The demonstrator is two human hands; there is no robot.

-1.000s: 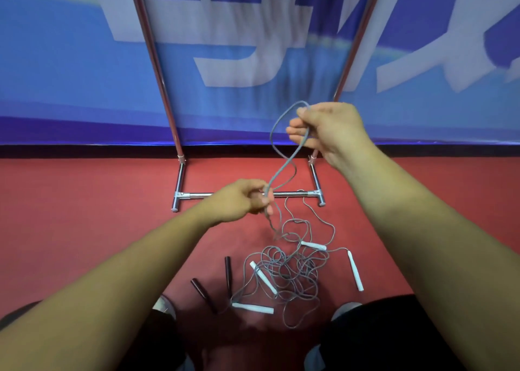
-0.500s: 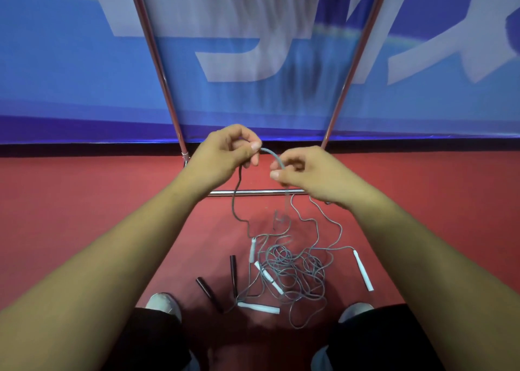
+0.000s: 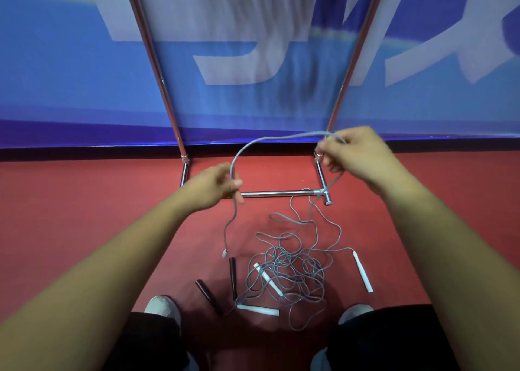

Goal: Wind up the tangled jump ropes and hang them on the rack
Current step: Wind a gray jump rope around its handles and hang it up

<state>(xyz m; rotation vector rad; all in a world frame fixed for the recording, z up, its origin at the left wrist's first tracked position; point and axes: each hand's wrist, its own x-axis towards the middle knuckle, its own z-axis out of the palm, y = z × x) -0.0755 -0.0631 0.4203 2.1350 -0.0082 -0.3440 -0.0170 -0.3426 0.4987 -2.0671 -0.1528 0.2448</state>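
Note:
A grey jump rope (image 3: 261,142) arches between my two hands above the red floor. My left hand (image 3: 213,186) pinches it, and below that hand a short end hangs down to a small white tip (image 3: 225,253). My right hand (image 3: 354,153) grips the other side, and from there the rope runs down into a tangled grey pile (image 3: 287,275) at my feet. Several white handles, one (image 3: 363,272) at the right, lie in and around the pile. The metal rack (image 3: 278,193) stands just beyond, its base bar below my hands.
Two dark handles (image 3: 233,272) lie left of the pile. My shoes (image 3: 163,306) flank the ropes at the bottom. A blue banner wall (image 3: 253,61) rises behind the rack's two slanted uprights (image 3: 157,69).
My hands, close together half a second ago, have spread apart. The right hand moved up and right, the left moved down, and the rope now arches between them.

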